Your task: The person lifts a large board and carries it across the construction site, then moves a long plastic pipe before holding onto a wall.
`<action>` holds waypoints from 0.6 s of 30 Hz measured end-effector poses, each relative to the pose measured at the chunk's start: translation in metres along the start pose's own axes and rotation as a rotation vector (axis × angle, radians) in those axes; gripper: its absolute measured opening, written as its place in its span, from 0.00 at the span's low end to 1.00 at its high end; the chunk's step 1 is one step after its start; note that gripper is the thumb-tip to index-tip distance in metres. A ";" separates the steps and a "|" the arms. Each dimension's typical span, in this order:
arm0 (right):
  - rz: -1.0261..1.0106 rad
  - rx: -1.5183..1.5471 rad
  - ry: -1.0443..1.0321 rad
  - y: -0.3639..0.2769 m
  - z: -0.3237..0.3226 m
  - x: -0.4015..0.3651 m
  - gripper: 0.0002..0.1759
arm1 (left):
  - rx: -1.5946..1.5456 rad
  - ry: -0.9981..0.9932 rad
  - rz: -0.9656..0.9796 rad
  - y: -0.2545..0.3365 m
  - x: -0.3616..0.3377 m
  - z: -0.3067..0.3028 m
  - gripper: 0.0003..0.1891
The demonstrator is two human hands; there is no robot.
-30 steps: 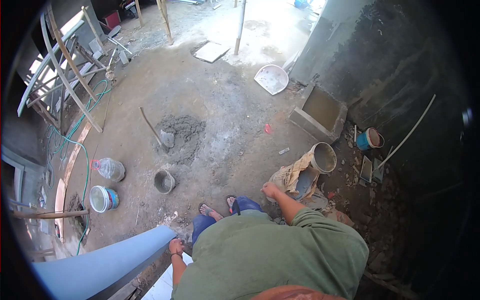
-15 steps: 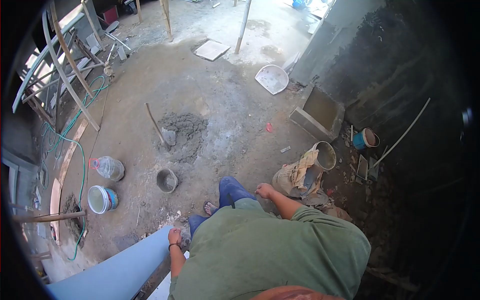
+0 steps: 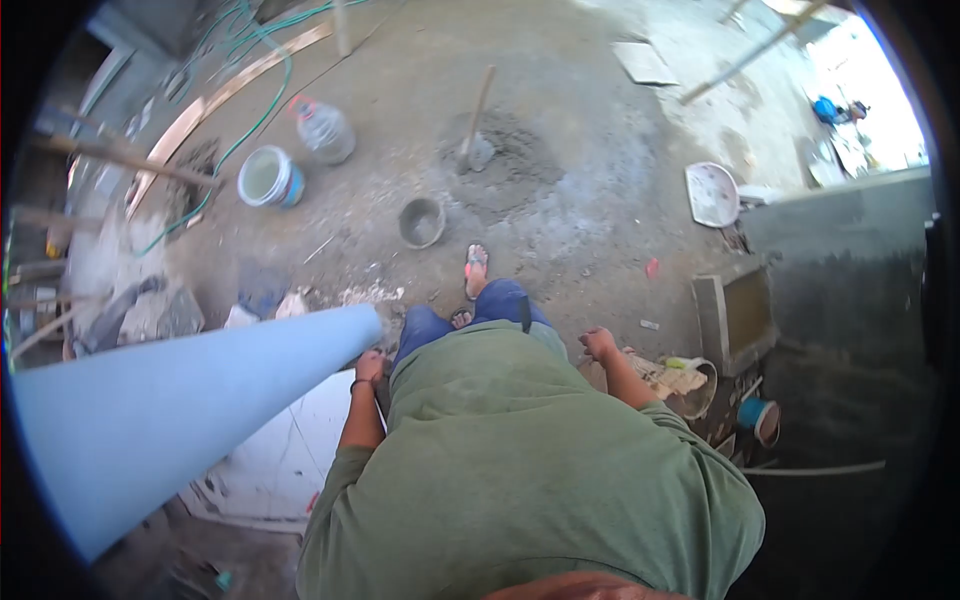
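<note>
My left hand [image 3: 370,366], with a dark band at the wrist, hangs beside my thigh with its fingers curled in. Its knuckles are close to the end of a large light-blue smooth panel [image 3: 210,400]. On the other side my right hand [image 3: 599,345] is held out from the hip, fingers curled and nothing visible in them. Nearest to it are a torn paper sack [image 3: 672,378] and a tipped bucket [image 3: 708,392]. In front of my feet stands a dark bucket [image 3: 422,222]. Beyond it a shovel [image 3: 478,120] stands in a pile of wet mortar [image 3: 515,170].
A white paint bucket [image 3: 270,178] and a clear plastic jug [image 3: 325,132] stand front left, near a green hose [image 3: 238,150]. At right are a concrete trough [image 3: 712,315], a white basin [image 3: 712,195] and a small blue bucket [image 3: 757,420]. A white board [image 3: 285,450] lies below the panel.
My view has turned left and down, so the floor things shift right and up. One foot has stepped forward. Both hands stay low at my sides.
</note>
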State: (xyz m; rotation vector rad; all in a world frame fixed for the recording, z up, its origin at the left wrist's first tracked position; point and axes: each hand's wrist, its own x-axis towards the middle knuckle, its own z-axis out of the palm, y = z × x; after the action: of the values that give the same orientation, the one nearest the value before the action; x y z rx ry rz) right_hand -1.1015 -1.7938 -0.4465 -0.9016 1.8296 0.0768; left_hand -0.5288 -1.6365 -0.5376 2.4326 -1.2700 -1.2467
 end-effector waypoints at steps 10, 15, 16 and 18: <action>-0.110 0.078 -0.074 -0.142 0.011 0.108 0.09 | -0.149 0.042 -0.288 0.010 0.065 0.042 0.20; -0.089 0.143 -0.136 -0.196 -0.012 0.160 0.09 | -0.065 -0.050 -0.342 0.063 0.125 0.018 0.21; -0.080 0.150 -0.141 -0.200 -0.018 0.170 0.08 | -0.044 -0.013 -0.303 0.074 0.140 0.009 0.20; -0.050 0.148 -0.134 -0.219 -0.029 0.190 0.08 | -0.023 0.078 -0.273 0.102 0.162 -0.024 0.18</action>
State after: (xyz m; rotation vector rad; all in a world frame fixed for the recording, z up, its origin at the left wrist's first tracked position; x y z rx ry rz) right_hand -1.0229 -2.0659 -0.5144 -0.8185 1.6647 -0.0291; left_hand -0.5260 -1.8259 -0.5754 2.6772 -0.9219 -1.2026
